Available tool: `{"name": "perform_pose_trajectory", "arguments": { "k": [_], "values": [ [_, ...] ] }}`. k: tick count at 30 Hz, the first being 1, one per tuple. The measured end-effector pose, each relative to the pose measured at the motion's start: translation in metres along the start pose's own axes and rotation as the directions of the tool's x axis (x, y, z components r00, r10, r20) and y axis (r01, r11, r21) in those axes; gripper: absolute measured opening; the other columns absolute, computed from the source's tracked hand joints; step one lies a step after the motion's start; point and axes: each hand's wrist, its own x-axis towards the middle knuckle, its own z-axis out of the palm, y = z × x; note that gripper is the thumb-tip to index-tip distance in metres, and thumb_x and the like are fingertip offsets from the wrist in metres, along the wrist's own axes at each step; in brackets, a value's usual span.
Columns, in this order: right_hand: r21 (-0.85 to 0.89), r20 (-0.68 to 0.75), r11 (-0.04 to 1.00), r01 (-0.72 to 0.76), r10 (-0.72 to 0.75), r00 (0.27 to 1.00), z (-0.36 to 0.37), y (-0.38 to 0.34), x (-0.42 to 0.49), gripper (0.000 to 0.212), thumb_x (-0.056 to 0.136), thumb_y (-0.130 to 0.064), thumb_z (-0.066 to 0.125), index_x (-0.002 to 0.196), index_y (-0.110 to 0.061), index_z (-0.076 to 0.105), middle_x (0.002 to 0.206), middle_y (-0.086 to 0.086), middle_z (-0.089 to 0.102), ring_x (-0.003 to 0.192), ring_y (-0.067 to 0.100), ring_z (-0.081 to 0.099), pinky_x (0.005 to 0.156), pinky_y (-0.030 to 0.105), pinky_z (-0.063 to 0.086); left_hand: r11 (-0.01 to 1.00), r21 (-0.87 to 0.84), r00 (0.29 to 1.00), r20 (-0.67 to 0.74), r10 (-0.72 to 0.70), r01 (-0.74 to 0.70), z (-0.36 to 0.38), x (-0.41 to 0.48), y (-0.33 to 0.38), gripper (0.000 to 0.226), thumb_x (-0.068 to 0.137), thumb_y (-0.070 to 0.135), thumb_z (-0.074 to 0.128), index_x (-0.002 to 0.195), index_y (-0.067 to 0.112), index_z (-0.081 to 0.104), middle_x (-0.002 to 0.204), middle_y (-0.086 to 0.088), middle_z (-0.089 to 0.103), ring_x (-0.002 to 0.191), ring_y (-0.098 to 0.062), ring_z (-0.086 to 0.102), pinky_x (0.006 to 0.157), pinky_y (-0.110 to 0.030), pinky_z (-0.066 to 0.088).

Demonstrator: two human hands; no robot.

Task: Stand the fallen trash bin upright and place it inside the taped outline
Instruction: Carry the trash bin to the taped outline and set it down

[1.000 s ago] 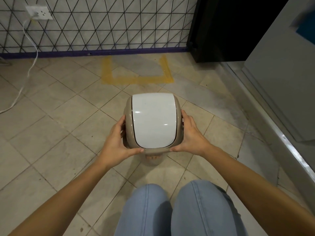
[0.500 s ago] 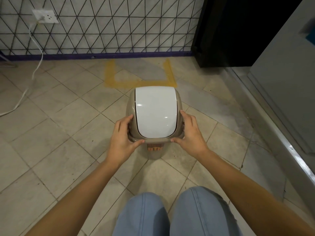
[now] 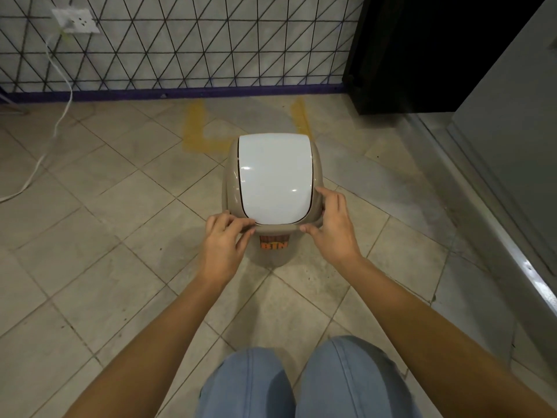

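The beige trash bin (image 3: 274, 176) with a white swing lid stands upright on the tiled floor, an orange "BIN" label on its near side. My left hand (image 3: 224, 244) grips the near left corner of its rim, fingers curled over the edge. My right hand (image 3: 331, 227) holds the near right side of the rim. The yellow taped outline (image 3: 194, 128) lies on the floor against the wall; the bin's far edge overlaps the outline's near strip and hides its middle.
A wall with a black triangular grid and purple baseboard (image 3: 180, 93) is behind the outline. A white cable (image 3: 61, 116) hangs from a socket at left. A black cabinet (image 3: 407, 55) and a grey unit with a metal sill (image 3: 497, 236) stand at right. My knees (image 3: 301, 384) are below.
The bin has moved away from me toward the wall, and it now covers the outline's near strip. Both hands have slid back to the near rim.
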Motion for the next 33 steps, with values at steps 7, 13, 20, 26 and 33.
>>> {"name": "perform_pose_trajectory", "arguments": {
  "k": [7, 13, 20, 26, 33],
  "values": [
    [0.009, 0.002, 1.0, -0.001, 0.001, 1.0, 0.002, 0.011, 0.036, 0.078, 0.071, -0.01, 0.077, 0.135, -0.016, 0.033, 0.133, 0.008, 0.039, 0.122, 0.02, 0.04, 0.101, 0.036, 0.041, 0.999, 0.018, 0.999, 0.005, -0.048, 0.048, 0.019, 0.027, -0.005, 0.015, 0.081, 0.01, 0.07, 0.096, 0.008, 0.071, 0.086, -0.011, 0.063, 0.09, -0.033, 0.054, 0.073, -0.029, 0.044],
    [0.01, 0.018, 1.0, 0.019, -0.02, 1.0, 0.004, 0.01, 0.045, 0.076, 0.072, -0.01, 0.076, 0.134, -0.015, 0.033, 0.135, 0.008, 0.039, 0.123, 0.021, 0.04, 0.101, 0.034, 0.04, 0.998, 0.037, 0.998, 0.035, -0.058, 0.057, 0.018, 0.035, -0.009, 0.017, 0.082, 0.012, 0.069, 0.099, 0.008, 0.07, 0.089, -0.011, 0.063, 0.091, -0.032, 0.053, 0.073, -0.037, 0.05],
    [0.02, 0.071, 1.0, 0.019, -0.021, 0.997, 0.007, 0.005, 0.081, 0.075, 0.07, -0.005, 0.076, 0.131, -0.014, 0.034, 0.133, 0.011, 0.041, 0.122, 0.024, 0.041, 0.098, 0.034, 0.039, 0.985, 0.083, 0.985, 0.073, -0.159, 0.153, 0.019, 0.062, -0.009, 0.018, 0.082, 0.01, 0.068, 0.1, 0.006, 0.069, 0.092, -0.016, 0.062, 0.094, -0.036, 0.052, 0.076, -0.042, 0.049],
    [0.014, 0.077, 1.0, 0.023, -0.024, 0.997, 0.016, 0.004, 0.106, 0.075, 0.069, -0.006, 0.077, 0.13, -0.015, 0.035, 0.13, 0.01, 0.042, 0.119, 0.023, 0.043, 0.093, 0.033, 0.041, 0.982, 0.094, 0.983, 0.065, -0.17, 0.163, 0.02, 0.08, -0.018, 0.017, 0.081, 0.009, 0.07, 0.098, 0.005, 0.07, 0.089, -0.018, 0.062, 0.09, -0.038, 0.053, 0.073, -0.042, 0.049],
    [0.05, 0.045, 0.999, 0.001, -0.003, 0.999, 0.03, -0.002, 0.132, 0.075, 0.066, -0.006, 0.078, 0.127, -0.017, 0.036, 0.126, 0.008, 0.045, 0.115, 0.023, 0.047, 0.093, 0.036, 0.043, 0.985, 0.068, 0.986, 0.056, -0.16, 0.156, 0.025, 0.105, -0.039, 0.016, 0.081, 0.01, 0.07, 0.097, 0.006, 0.069, 0.089, -0.017, 0.062, 0.09, -0.037, 0.053, 0.072, -0.04, 0.049]
  ]
}}
